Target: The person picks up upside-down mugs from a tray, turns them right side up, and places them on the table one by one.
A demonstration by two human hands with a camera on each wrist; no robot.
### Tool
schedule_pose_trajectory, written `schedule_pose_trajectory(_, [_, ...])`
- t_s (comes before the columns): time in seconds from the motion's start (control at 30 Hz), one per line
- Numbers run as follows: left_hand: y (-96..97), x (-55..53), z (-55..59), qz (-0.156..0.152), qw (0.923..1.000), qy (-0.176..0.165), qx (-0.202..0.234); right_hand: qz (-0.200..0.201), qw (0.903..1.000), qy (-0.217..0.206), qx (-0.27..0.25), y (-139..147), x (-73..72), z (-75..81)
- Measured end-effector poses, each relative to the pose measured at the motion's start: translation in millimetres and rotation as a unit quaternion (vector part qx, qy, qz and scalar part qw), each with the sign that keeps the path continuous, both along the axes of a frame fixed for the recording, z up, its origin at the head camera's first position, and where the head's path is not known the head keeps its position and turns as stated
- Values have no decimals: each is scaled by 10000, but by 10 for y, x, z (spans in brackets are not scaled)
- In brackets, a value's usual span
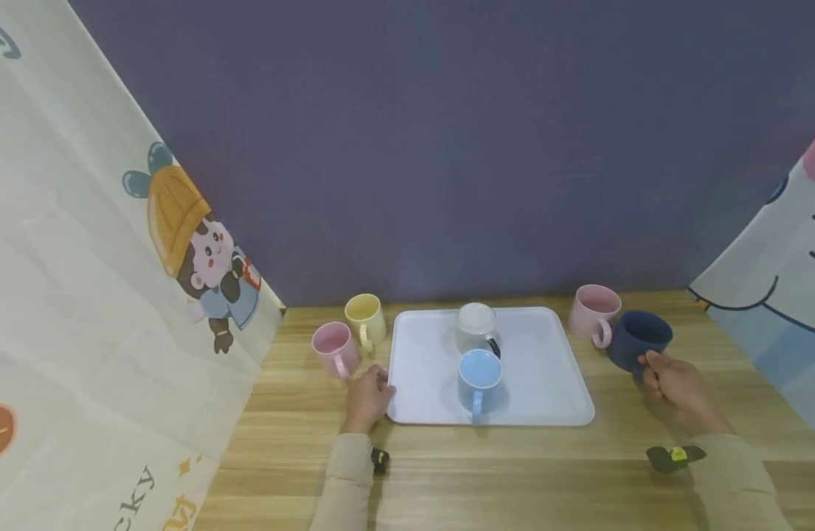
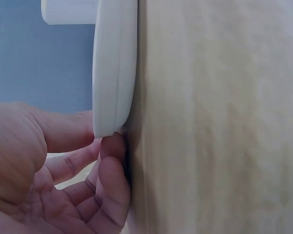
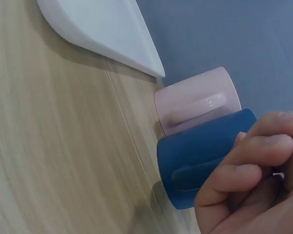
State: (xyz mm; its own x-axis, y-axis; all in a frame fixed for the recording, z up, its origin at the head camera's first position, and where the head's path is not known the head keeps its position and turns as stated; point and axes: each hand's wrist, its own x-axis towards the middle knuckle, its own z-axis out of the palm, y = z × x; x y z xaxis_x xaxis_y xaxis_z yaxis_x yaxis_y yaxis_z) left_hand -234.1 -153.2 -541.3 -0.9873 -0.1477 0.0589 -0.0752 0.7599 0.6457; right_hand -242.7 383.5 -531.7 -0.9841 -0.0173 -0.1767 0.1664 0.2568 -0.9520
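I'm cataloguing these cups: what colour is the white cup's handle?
The handle of the white cup is black; the head view shows it best.

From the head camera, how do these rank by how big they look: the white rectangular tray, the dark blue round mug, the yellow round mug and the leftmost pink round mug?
1. White rectangular tray
2. Dark blue round mug
Unranked, smallest: yellow round mug and leftmost pink round mug; they look too alike.
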Motion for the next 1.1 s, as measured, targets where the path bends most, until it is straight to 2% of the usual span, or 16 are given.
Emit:
schedule_pose_trajectory(0.1, [1, -1, 1, 11, 10000, -1, 6, 95, 9990, 22, -437, -7, 6, -2])
schedule_pose_trajectory(0.17, [1, -2, 7, 33, 10000, -18, -9, 74, 9953, -60, -960, -24, 19, 6])
schedule_pose_trajectory(0.23, [2, -2, 13, 60, 10000, -44, -9, -241, 9905, -118, -1349, -80, 49, 19])
schedule_pose_trajectory(0.27, [3, -1, 14, 73, 10000, -60, -15, -580, 9885, -141, -1389, -131, 69, 27])
schedule_pose_trajectory(0.33, [1, -2, 8, 90, 9999, -64, -43, -1439, 9814, -182, -1258, -272, 101, 54])
schedule_pose_trajectory(0.4, [1, -3, 3, 96, 9999, -68, -59, -2223, 9719, -90, -772, -449, 117, 94])
schedule_pose_trajectory(0.47, [3, -2, 2, 87, 9999, -71, -74, -2405, 9706, 20, -78, -628, 104, 131])
schedule_pose_trajectory(0.5, [4, -3, 2, 84, 9999, -70, -67, -2212, 9749, 143, 208, -710, 85, 159])
schedule_pose_trajectory(0.57, [5, -4, 8, 72, 9999, -73, -39, -1519, 9849, 425, 713, -871, 40, 216])
schedule_pose_trajectory(0.67, [-4, -11, 2, 58, 10000, -78, -2, -343, 9941, 652, 799, -1130, -47, 292])
schedule_pose_trajectory(0.73, [-12, -18, -3, 41, 10000, -76, 24, 163, 9955, 610, 708, -1297, -110, 328])
schedule_pose_trajectory(0.9, [-25, -39, -15, 54, 9998, -139, 143, 694, 9946, 507, 582, -1660, -288, 331])
schedule_pose_trajectory(1.1, [-30, -59, -30, 101, 9991, -305, 268, 822, 9950, 241, 508, -1950, -433, 267])
